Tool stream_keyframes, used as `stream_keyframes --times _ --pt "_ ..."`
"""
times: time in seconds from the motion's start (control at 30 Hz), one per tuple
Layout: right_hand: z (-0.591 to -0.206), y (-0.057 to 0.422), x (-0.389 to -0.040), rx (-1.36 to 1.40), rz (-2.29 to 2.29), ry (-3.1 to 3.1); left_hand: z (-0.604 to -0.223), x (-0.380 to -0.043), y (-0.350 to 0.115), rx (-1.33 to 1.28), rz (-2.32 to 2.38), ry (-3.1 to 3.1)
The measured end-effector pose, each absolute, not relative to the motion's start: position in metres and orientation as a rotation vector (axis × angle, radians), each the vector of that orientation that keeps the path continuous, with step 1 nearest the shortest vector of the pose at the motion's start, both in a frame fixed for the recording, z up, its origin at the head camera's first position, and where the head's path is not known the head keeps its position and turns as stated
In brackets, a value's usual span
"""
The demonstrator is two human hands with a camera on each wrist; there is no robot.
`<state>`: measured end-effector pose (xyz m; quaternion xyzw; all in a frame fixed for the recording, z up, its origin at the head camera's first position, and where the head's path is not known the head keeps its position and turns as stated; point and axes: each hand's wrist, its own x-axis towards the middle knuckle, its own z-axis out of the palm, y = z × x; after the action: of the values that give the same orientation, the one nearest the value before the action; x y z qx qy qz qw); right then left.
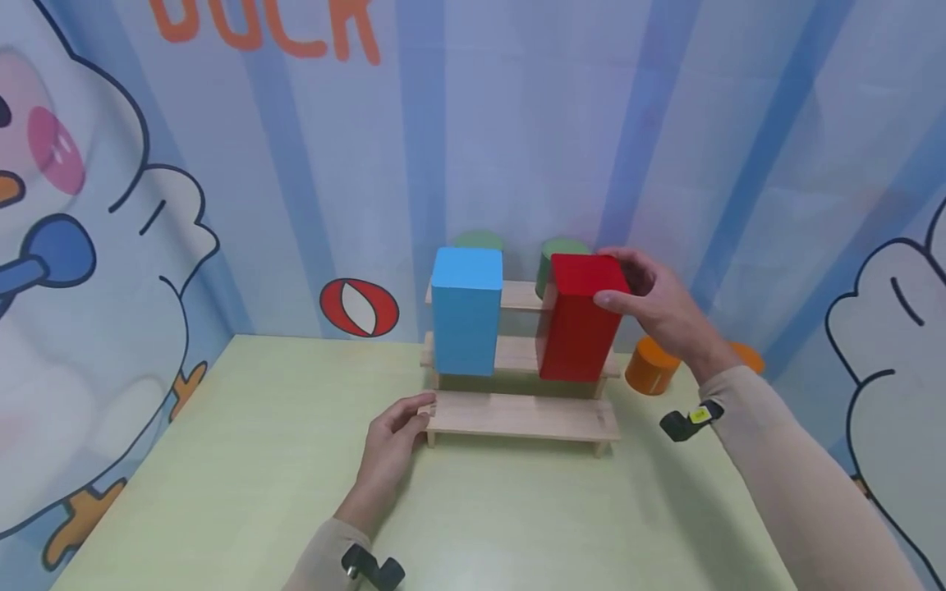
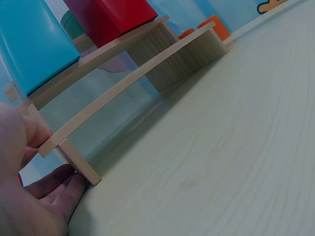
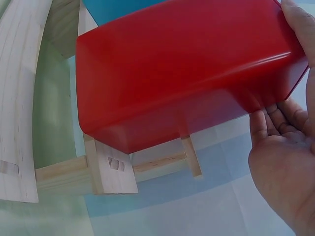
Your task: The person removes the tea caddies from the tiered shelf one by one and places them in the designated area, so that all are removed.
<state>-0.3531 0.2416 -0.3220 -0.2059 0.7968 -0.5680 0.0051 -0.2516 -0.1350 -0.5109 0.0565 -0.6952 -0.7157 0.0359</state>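
A three-step wooden shelf [image 1: 517,413] stands on the table near the wall. My right hand [image 1: 668,316] grips the upper right part of a tall red box [image 1: 580,328], thumb in front and fingers behind. In the right wrist view, the lower end of the red box [image 3: 182,78] is at the shelf's middle step, above a peg-jointed end. A tall blue box [image 1: 466,328] stands upright on that step, to the left. With thumb and fingers, my left hand [image 1: 390,439] holds the left end of the lowest step, beside its leg [image 2: 78,162].
Behind the boxes, two green cylinders [image 1: 563,246] are on the top step, partly hidden. An orange cylinder [image 1: 652,366] stands on the table right of the shelf, with another orange piece [image 1: 748,356] behind my right wrist. A printed cloth [image 1: 517,123] covers the wall behind.
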Motion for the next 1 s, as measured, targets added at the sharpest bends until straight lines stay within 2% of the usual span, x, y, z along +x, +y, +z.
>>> stream_keyframes --times 1.0 --pt "-0.3203 0.2447 -0.3535 -0.658 -1.772 2.474 -0.5098 -0.2518 -0.1347 0.199 -2.204 -2.133"
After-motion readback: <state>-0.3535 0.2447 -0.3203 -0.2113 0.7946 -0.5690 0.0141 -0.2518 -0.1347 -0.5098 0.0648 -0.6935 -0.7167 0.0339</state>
